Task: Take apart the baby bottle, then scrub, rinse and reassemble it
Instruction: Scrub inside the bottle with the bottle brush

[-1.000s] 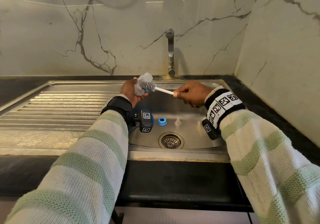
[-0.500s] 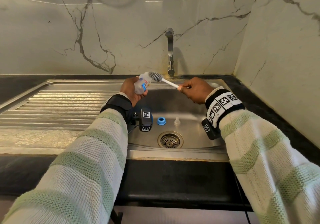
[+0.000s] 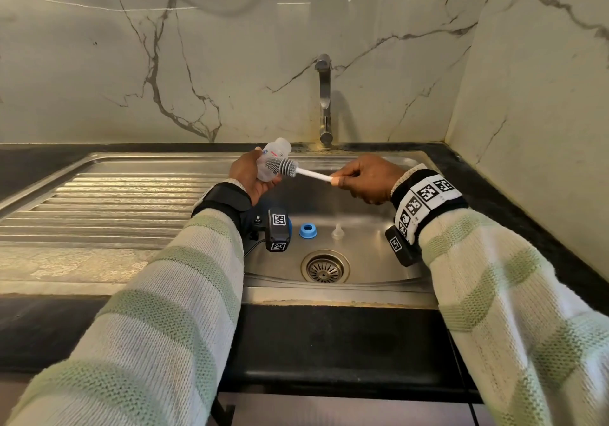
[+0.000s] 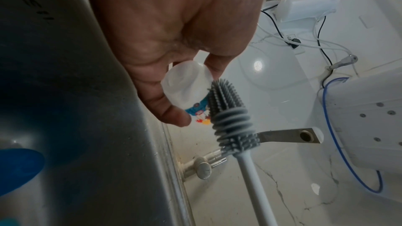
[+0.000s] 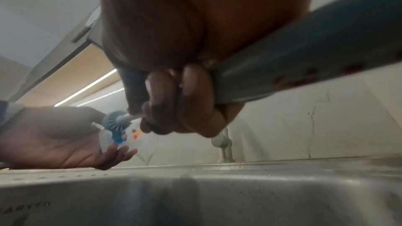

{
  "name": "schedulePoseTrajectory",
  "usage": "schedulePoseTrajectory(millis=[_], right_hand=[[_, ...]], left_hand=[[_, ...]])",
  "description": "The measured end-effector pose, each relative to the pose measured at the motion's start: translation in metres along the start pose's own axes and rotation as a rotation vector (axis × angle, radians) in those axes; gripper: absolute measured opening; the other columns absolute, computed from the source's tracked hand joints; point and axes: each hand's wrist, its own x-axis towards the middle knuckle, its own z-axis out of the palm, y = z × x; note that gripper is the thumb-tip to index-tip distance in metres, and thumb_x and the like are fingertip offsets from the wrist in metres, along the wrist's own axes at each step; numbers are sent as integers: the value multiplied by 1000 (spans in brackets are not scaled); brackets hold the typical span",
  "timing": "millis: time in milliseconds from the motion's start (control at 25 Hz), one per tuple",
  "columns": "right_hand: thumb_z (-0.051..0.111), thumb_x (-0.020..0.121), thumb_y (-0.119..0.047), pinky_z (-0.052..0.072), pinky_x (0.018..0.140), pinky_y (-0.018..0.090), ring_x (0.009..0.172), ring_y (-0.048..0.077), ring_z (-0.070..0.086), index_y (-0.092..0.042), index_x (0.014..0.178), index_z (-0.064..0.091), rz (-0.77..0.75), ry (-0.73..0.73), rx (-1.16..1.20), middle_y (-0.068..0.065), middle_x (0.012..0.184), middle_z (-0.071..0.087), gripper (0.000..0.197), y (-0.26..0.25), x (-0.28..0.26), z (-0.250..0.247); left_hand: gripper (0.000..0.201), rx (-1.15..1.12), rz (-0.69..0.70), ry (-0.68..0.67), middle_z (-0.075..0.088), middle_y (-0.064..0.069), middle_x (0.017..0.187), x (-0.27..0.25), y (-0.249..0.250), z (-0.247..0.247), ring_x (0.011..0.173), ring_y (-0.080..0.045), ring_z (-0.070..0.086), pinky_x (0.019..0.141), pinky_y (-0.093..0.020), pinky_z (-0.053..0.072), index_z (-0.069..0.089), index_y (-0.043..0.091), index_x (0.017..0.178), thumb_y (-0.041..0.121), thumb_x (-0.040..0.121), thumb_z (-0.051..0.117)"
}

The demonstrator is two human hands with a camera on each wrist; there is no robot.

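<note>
My left hand (image 3: 247, 175) is wrapped around the baby bottle (image 3: 273, 158), fingers and thumb curled round its clear body, holding it tilted in the air above the back of the sink (image 3: 379, 224). My right hand (image 3: 365, 180) pinches the white handle of the bottle brush (image 3: 296, 169) near its end, and the grey bristled head lies against the outside of the bottle — in the left wrist view it runs alongside the printed wall, not inside the neck. The blue collar ring (image 3: 308, 231) and the clear teat (image 3: 337, 231) sit apart on the sink floor, just behind the drain (image 3: 324, 266), so the bottle is already in pieces and I judge this to be the scrubbing step. The bottle looks like thin, light plastic, empty, and probably slick once wet; I would keep my grip on the middle of the body, firm but not squeezing, since the wall may flex under the brush. The brush head looks soft and rubbery, the handle stiff and thin — held this far back, it may wobble if I press hard. The tap (image 3: 324, 99) stands behind, with no water that I can see running.
</note>
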Motion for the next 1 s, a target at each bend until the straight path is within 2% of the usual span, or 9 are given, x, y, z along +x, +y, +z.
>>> schedulePoseTrajectory(millis=[80,160,280,400,560,680,760,840,1000], right_hand=[[61,95,-34,38,42,21,46,14,44,-23,99,73,-11,28,-10,4,60,54,16,-1,1,2],[58,96,-35,40,44,23,49,16,46,-16,97,73,-41,106,-60,6,62,55,25,0,5,0],[56,97,-36,42,53,23,55,14,51,-14,105,74,-67,146,-132,-1,63,59,29,-1,10,1],[55,98,-33,39,55,24,56,11,49,-14,114,72,-81,220,-169,-7,64,56,30,-1,12,2],[59,96,-34,39,43,22,46,16,45,-21,95,73,-11,87,-2,3,59,54,20,2,6,3],[60,95,-34,38,42,21,47,13,45,-27,99,72,-16,10,-14,2,62,55,14,1,2,3],[60,95,-35,41,47,22,50,12,47,-22,102,74,-37,85,-71,-2,61,57,20,3,6,1],[59,95,-37,41,51,22,52,12,49,-20,103,75,-50,163,-105,-5,60,58,24,5,9,0],[57,97,-37,41,53,23,55,14,51,-22,102,73,-68,171,-125,-3,64,59,23,2,13,2]], left_hand=[[34,-13,3,-8,61,-19,118,3,1,1,90,-28,63,64,-34,58,51,6,128,28,103,45],[35,10,-2,-7,60,-19,118,4,0,1,94,-28,62,70,-34,56,51,7,127,32,103,45],[43,24,-18,17,59,-21,123,4,0,0,97,-30,59,68,-33,56,50,7,131,38,102,45],[39,30,-30,-18,58,-19,115,4,1,1,84,-27,56,62,-29,50,52,7,126,37,103,42],[39,44,-33,-43,60,-16,106,2,2,0,78,-23,56,54,-26,48,55,4,123,33,100,43],[39,33,-16,-40,60,-16,101,1,3,0,71,-22,57,49,-25,49,50,1,129,24,99,42],[43,40,-5,-26,60,-17,99,1,3,0,68,-23,56,49,-26,51,48,-1,134,25,100,44],[44,36,-16,-17,59,-18,105,0,1,0,73,-25,58,53,-27,54,50,1,134,28,99,49],[40,30,-15,1,58,-19,113,1,1,-1,79,-26,57,55,-28,55,52,6,133,28,100,50]])
